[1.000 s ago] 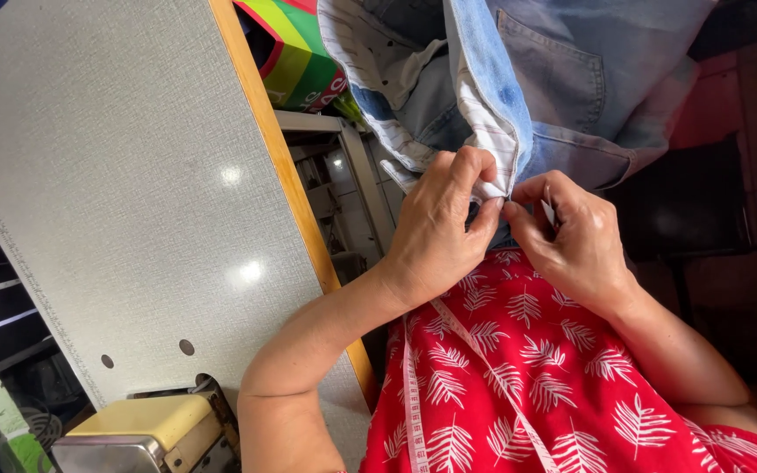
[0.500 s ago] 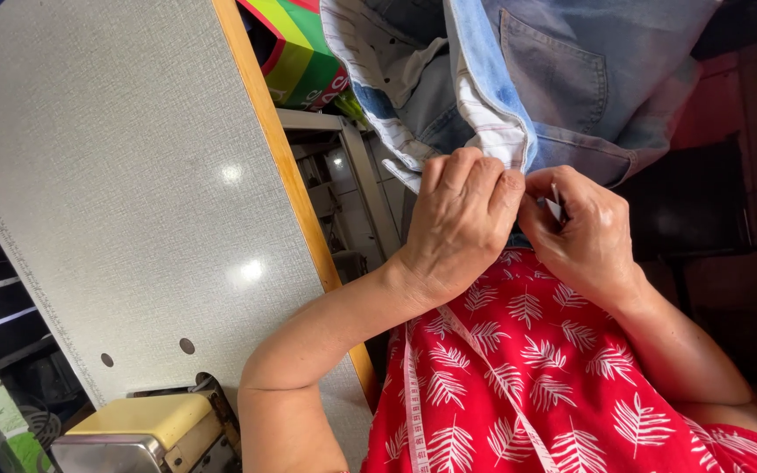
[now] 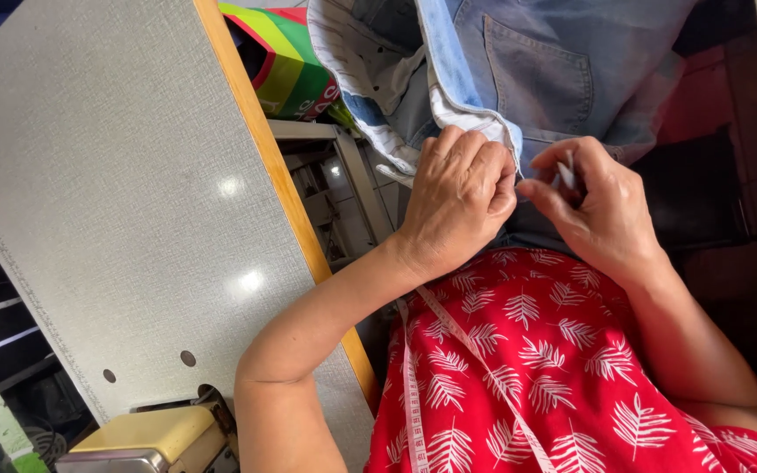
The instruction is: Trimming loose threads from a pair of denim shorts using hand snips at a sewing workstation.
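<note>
A blue denim garment (image 3: pixel 554 61) with a back pocket and a striped white lining hangs over my lap. My left hand (image 3: pixel 462 197) is shut on its folded edge, knuckles up, pinching the hem. Just to the right, and barely apart from it, my right hand (image 3: pixel 602 210) pinches a small pale tool (image 3: pixel 567 168) between thumb and fingers, close to the same edge. What kind of tool it is cannot be made out. Both forearms reach up from my red leaf-print clothing (image 3: pixel 554 377).
A grey sewing table (image 3: pixel 107 201) with a wooden edge fills the left. A cream machine part (image 3: pixel 146 438) sits at its lower end. A green and red bag (image 3: pixel 286 66) lies beyond the table. A white measuring tape (image 3: pixel 449 324) hangs across my clothing.
My left hand has rolled over the denim edge and closed on it. The right hand has drawn slightly to the right, so a small gap now shows between the hands.
</note>
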